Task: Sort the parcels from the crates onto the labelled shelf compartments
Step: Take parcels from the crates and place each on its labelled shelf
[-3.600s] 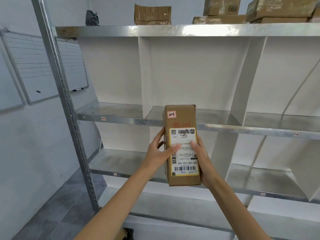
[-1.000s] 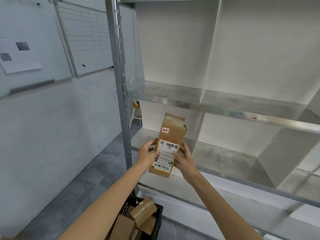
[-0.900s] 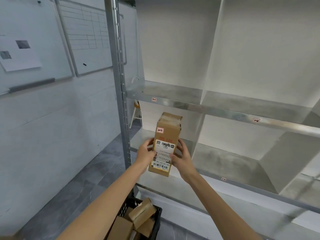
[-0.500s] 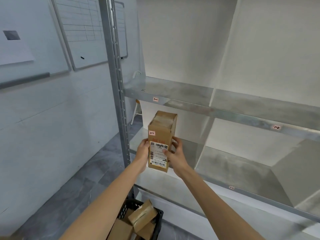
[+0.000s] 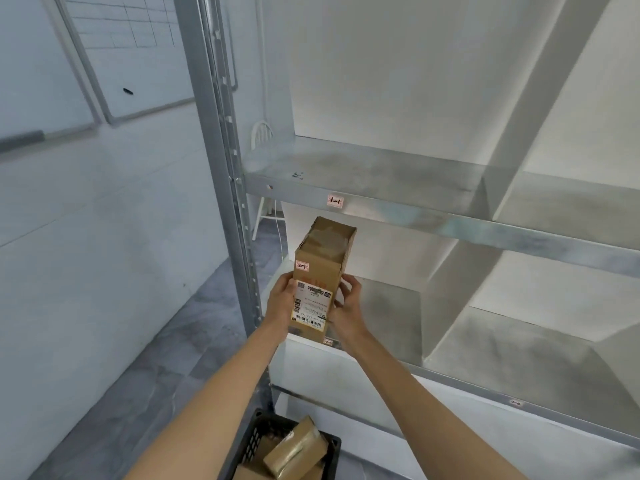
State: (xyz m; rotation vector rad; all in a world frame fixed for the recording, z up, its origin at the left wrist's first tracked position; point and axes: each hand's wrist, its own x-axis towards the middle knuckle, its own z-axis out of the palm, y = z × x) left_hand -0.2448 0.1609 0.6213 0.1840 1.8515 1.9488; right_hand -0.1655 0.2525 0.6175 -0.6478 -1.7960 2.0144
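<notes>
I hold a tall brown cardboard parcel [image 5: 320, 271] upright between both hands at the front edge of the lower shelf's leftmost compartment [image 5: 388, 306]. It bears a white shipping label and a small red-marked sticker. My left hand [image 5: 282, 301] grips its left side and my right hand [image 5: 346, 306] its right side. The parcel's base sits at the shelf lip; whether it rests on the metal I cannot tell. The shelf above carries a label "1-1" [image 5: 335, 201].
A black crate [image 5: 258, 441] with more brown parcels [image 5: 294, 452] stands on the floor below my arms. The shelf's grey steel upright [image 5: 221, 161] rises just left of the parcel. White dividers [image 5: 446, 289] separate the compartments. Whiteboards [image 5: 138, 53] hang on the left wall.
I have stepped left and closer to the shelf. The parcel has moved forward and down to the lower-left compartment's edge, still in both hands.
</notes>
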